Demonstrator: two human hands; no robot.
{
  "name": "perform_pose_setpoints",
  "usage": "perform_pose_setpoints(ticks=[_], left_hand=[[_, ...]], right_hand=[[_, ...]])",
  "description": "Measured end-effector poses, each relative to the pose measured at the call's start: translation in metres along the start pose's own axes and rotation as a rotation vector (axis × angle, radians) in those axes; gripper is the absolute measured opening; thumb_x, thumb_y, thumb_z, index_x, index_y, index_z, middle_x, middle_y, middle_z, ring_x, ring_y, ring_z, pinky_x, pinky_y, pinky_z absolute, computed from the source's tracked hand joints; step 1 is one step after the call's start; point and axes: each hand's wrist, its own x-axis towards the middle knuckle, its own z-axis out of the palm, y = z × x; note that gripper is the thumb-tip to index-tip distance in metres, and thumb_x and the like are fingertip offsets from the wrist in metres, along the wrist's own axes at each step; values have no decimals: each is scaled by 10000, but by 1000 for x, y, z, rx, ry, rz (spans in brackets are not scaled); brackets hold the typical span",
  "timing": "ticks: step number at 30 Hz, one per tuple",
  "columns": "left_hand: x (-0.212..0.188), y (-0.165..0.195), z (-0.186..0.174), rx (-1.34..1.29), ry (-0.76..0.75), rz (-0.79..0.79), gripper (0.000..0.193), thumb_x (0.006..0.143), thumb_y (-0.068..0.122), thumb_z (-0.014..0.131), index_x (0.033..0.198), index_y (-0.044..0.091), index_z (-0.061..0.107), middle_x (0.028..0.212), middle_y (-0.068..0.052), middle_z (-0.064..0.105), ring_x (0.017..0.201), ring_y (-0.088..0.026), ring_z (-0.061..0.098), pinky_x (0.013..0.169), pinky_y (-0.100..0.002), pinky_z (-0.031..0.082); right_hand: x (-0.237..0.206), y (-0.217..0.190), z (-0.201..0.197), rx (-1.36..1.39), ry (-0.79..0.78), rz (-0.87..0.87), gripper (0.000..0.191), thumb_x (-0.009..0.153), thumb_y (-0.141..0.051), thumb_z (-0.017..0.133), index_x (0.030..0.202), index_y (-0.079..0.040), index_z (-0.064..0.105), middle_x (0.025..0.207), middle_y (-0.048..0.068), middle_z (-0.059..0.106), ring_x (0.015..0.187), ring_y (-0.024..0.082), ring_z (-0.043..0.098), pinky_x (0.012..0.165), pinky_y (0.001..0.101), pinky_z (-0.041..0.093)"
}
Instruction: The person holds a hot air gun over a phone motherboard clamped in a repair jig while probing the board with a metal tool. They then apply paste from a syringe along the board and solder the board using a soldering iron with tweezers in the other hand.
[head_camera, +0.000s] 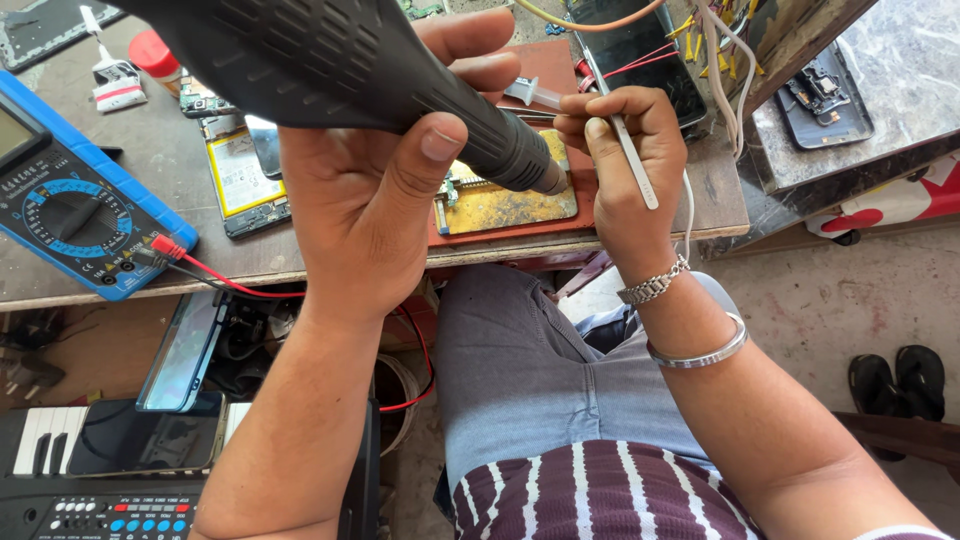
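While left hand (370, 190) grip wraps hot-air gun (380, 80), right hand (625, 165) pinches tweezers (630, 160) beside nozzle.

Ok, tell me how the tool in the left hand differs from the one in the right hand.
The hot-air gun is thick, black and ribbed; the tweezers are thin, flat and silvery. The left hand wraps its whole fist around the gun, while the right hand pinches the tweezers between its fingers. Both tools point toward the small circuit board on the bench.
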Motion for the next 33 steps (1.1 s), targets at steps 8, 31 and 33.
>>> perform_pose_setpoints(ticks=[8,31,33], left_hand=[[-1,-1,-1,-28,1,-5,338,1146,153,733,1387,6,546,1376,-224,605,1223,-246,658,1087,-346,550],[0,3,-6,34,27,8,419,1150,198,730,1431,39,463,1391,-243,625,1207,-272,671,1082,-371,568],[0,2,-7,36,28,11,413,1151,188,729,1432,41,464,1366,-239,612,1203,-276,670,1083,-381,568]], right_hand=[[-1,-1,1,-13,-12,-11,108,1132,44,481,1203,-22,529,1247,157,688,1139,187,705,1087,359,592],[-2,0,0,-12,-4,-1,116,1123,55,500,1197,-28,536,1221,139,699,1125,170,702,1082,345,585],[-2,0,1,-13,-8,-4,117,1126,55,498,1200,-28,534,1226,136,695,1135,169,700,1088,346,586]])
